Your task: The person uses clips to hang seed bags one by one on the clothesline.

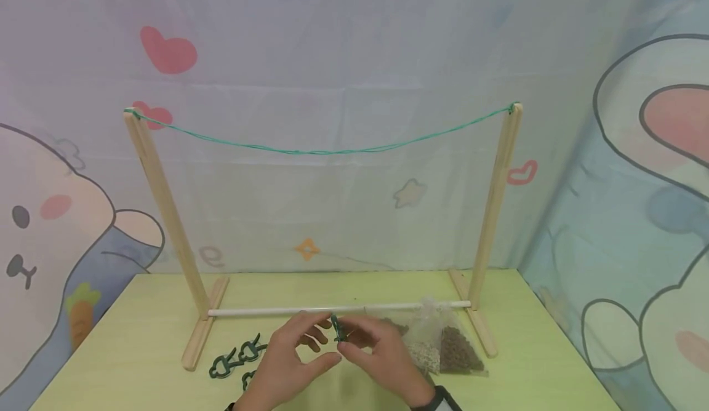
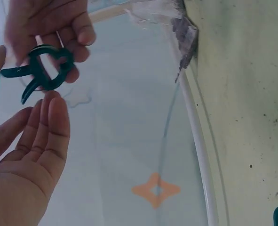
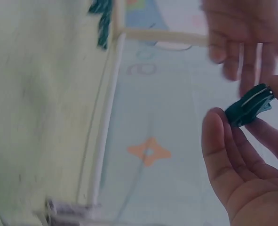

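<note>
My right hand (image 1: 382,352) pinches a dark green plastic spring clip (image 1: 336,328) between thumb and fingers, above the middle of the table's near side. In the left wrist view the clip (image 2: 62,79) shows a rounded ring-like jaw and two handles. My left hand (image 1: 288,357) faces it from the other side, fingers relaxed and slightly bent, holding nothing. A small gap seems to part the left fingertips from the clip. On the table left of the hands lie several similar green clips (image 1: 223,365), one partly hidden by the left forearm.
A wooden frame with two posts (image 1: 166,208) stands on the yellow table (image 1: 122,343). A sagging green cord (image 1: 316,152) joins the post tops, and a white rod (image 1: 266,311) joins the bases. Clear bags (image 1: 461,352) of dark and pale grains lie right of the hands.
</note>
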Available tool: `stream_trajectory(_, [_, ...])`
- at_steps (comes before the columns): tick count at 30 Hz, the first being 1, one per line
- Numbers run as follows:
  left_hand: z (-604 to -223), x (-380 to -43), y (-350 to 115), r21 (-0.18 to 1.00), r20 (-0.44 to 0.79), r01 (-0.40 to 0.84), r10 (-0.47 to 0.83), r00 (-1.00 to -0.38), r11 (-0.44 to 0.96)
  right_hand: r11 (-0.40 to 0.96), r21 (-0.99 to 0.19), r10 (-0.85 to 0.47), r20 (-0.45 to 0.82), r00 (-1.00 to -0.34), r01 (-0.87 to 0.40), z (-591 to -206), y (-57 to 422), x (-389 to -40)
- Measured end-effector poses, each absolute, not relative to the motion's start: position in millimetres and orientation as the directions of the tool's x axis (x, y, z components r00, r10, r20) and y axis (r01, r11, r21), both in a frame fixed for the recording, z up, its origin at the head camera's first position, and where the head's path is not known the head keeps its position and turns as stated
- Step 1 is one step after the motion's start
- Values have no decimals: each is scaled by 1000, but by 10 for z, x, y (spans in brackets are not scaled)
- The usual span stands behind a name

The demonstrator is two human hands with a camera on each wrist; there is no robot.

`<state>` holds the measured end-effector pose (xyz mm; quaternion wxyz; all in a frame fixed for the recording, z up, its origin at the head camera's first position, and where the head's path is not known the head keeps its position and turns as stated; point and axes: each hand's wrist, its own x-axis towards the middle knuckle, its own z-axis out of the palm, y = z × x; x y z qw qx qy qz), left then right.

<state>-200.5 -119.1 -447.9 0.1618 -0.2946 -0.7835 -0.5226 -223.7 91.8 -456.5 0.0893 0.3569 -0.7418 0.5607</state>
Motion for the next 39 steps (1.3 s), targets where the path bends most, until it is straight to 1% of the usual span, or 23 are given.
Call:
stream_trajectory(2, [-4471, -2013, -1215, 720, 578, 642, 285, -765, 264, 175, -680, -410, 607, -681, -712, -4558, 910, -2243])
stream_trajectory(4, [-4463, -2022, -1226, 711, 592, 654, 281, -755, 257, 207, -612, -407, 655, -636, -763, -4549, 905, -2244])
stream_trajectory(7, [-4453, -2031, -1229, 696, 608, 666, 275, -745, 267, 215, -578, -417, 675, -609, -788, -4536, 899, -2231])
stream_trajectory(14, [-4432, -2033, -1239, 679, 617, 674, 272, -738, 291, 206, -591, -427, 663, -616, -779, -4524, 883, -2209])
stream_trajectory(17, [-4435, -2040, -1246, 657, 638, 692, 267, -722, 300, 218, -577, -442, 660, -607, -787, -4520, 891, -2216])
stream_trajectory(21, [-4432, -2058, -1266, 606, 692, 726, 234, -682, 324, 310, -573, -434, 624, -650, -758, -4458, 1011, -2238])
stream_trajectory(23, [-4419, -2064, -1283, 579, 721, 741, 210, -660, 339, 359, -571, -410, 614, -674, -738, -4381, 1126, -2254])
stream_trajectory(26, [-4376, -2063, -1311, 552, 749, 750, 178, -638, 364, 405, -550, -389, 619, -682, -730, -4267, 1355, -2291])
stream_trajectory(27, [-4367, -2063, -1320, 547, 755, 749, 167, -635, 374, 421, -553, -392, 605, -694, -719, -4237, 1438, -2305])
stream_trajectory(29, [-4355, -2066, -1335, 542, 758, 741, 150, -635, 397, 446, -590, -412, 532, -740, -673, -4194, 1602, -2322])
stream_trajectory(32, [-4351, -2069, -1346, 543, 759, 731, 132, -638, 412, 471, -664, -481, 359, -800, -581, -4163, 1819, -2345])
stream_trajectory(33, [-4353, -2071, -1348, 542, 761, 731, 128, -637, 415, 475, -684, -506, 303, -808, -553, -4164, 1877, -2357])
stream_trajectory(34, [-4355, -2073, -1349, 540, 763, 732, 124, -634, 416, 475, -708, -530, 244, -812, -523, -4169, 1928, -2370])
stream_trajectory(36, [-4359, -2075, -1352, 538, 767, 731, 116, -631, 420, 468, -737, -581, 160, -798, -488, -4193, 2005, -2402])
stream_trajectory(39, [-4371, -2076, -1361, 545, 763, 723, 105, -637, 425, 468, -779, -622, 46, -782, -418, -4242, 2060, -2438])
